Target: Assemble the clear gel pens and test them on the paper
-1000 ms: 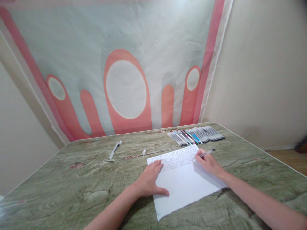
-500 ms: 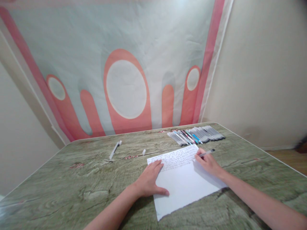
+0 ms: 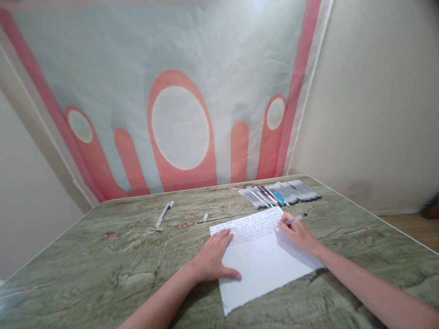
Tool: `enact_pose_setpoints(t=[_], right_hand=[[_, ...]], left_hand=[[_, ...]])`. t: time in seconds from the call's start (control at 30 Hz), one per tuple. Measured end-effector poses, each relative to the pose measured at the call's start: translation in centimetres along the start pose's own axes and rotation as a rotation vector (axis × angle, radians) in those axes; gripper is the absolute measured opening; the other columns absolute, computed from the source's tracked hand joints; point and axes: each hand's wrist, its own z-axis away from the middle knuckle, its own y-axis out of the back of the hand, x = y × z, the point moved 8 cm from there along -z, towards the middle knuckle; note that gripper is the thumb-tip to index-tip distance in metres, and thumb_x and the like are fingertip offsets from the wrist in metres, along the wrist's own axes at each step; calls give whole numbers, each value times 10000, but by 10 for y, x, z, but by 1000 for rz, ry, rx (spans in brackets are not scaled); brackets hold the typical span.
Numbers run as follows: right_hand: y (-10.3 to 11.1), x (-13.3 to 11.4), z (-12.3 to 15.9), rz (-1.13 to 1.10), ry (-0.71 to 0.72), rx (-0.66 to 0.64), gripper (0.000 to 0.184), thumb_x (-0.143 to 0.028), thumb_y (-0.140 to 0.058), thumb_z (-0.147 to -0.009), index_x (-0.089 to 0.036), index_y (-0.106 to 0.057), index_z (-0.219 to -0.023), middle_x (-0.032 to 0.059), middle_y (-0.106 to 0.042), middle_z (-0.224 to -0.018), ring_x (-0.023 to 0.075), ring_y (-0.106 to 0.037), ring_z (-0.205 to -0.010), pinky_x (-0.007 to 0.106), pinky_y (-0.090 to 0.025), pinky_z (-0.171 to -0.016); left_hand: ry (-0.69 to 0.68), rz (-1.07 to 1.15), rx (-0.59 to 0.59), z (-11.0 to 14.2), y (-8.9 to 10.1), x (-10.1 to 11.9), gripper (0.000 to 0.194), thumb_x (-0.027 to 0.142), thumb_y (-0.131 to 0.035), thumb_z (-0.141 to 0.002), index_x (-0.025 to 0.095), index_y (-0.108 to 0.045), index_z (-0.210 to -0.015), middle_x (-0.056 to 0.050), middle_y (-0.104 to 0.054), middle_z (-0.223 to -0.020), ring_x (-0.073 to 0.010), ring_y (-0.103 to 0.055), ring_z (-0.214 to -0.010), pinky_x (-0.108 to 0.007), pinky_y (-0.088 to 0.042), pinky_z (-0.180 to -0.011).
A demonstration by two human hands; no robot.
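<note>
A white sheet of paper [image 3: 264, 267] lies on the green wood-grain table [image 3: 103, 274], with lines of small handwriting across its top part. My left hand [image 3: 214, 256] lies flat on the sheet's left edge, fingers spread, holding it down. My right hand [image 3: 298, 234] rests on the sheet's upper right and pinches a pen [image 3: 295, 218], its tip on the paper at the end of the written lines.
A row of several pens [image 3: 279, 193] lies at the table's far edge beyond the paper. A lone pen [image 3: 163, 214] and a small cap [image 3: 205, 217] lie to the left. A pink-and-pale wall hanging [image 3: 178, 91] is behind the table.
</note>
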Motion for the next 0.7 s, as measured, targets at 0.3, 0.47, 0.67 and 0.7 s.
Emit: enact_pose_setpoints(t=[0.3, 0.47, 0.67, 0.7], right_hand=[[0, 0, -1, 21, 21, -3, 134, -274, -410, -755, -194, -428, -649, -34, -443, -553, 119, -429, -542, 238, -314, -527], [-1, 2, -1, 15, 16, -3, 133, -278, -410, -757, -195, -430, -655, -33, -447, -559, 122, -432, -546, 239, -318, -527], [0, 2, 0, 3, 13, -3, 128, -269, -421, -749, -194, -429, -645, -36, -441, -555, 118, -426, -545, 241, -315, -528], [0, 1, 0, -3, 15, -5, 126, -266, -423, -745, -195, -428, -642, -37, -439, -553, 118, -424, -542, 242, -314, -527]], left_hand=[[9, 3, -8, 0, 1, 1, 1055, 733, -545, -486, 157, -267, -1325, -133, -198, -1405, -283, -177, -1282, -407, -143, -1056], [10, -2, -6, 0, 1, 1, 1059, 738, -541, -483, 153, -270, -1324, -139, -197, -1404, -284, -178, -1282, -411, -134, -1057], [13, -6, -7, 0, 2, 2, 1062, 738, -541, -483, 151, -268, -1325, -137, -195, -1405, -290, -179, -1280, -409, -137, -1057], [13, -6, -7, 0, 2, 2, 1062, 738, -540, -483, 151, -267, -1325, -137, -193, -1406, -290, -176, -1281, -407, -135, -1058]])
